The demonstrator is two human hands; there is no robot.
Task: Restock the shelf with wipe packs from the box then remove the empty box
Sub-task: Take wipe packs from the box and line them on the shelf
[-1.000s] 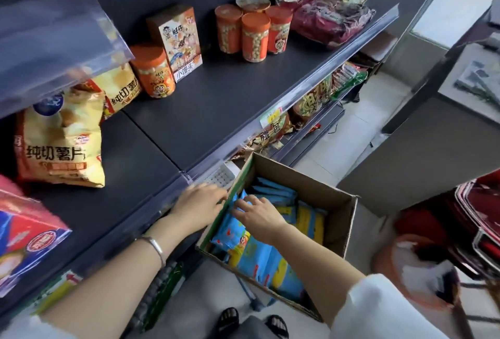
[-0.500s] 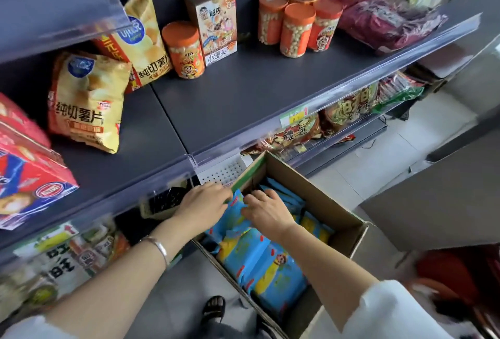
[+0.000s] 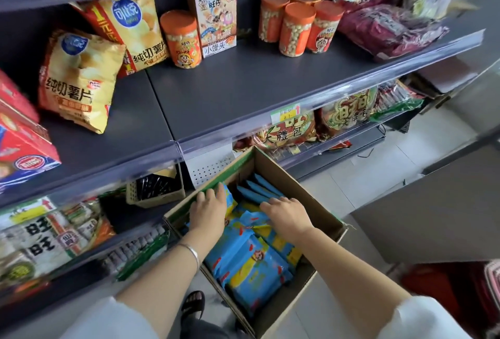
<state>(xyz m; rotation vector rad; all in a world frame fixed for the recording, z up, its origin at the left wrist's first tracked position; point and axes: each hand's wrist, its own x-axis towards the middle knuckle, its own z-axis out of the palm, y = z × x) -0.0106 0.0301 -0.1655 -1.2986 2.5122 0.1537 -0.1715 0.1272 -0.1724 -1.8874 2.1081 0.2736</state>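
Observation:
An open cardboard box (image 3: 299, 180) stands on the floor below the shelf, holding several blue and yellow wipe packs (image 3: 251, 265). Some lie flat and some stand upright at the far end. My left hand (image 3: 208, 211) is inside the box by its left wall and grips the edge of a tilted-up wipe pack (image 3: 230, 199). My right hand (image 3: 286, 217) lies palm down on the packs in the middle, fingers stretched toward the upright ones. The dark grey shelf (image 3: 243, 87) above has a bare stretch in front of its goods.
On the shelf stand chip bags (image 3: 78, 79), orange-lidded jars (image 3: 297, 27), a snack carton (image 3: 213, 17) and a dark red bag (image 3: 392, 30). Lower shelves hold snack bags (image 3: 292, 127) and a small basket (image 3: 154, 187). A grey counter (image 3: 438, 203) is on the right. My sandalled foot (image 3: 193, 303) is beside the box.
My left hand has moved from the box's left rim into the box onto a pack. My right hand has shifted slightly over the packs. The view has tilted up toward the shelf.

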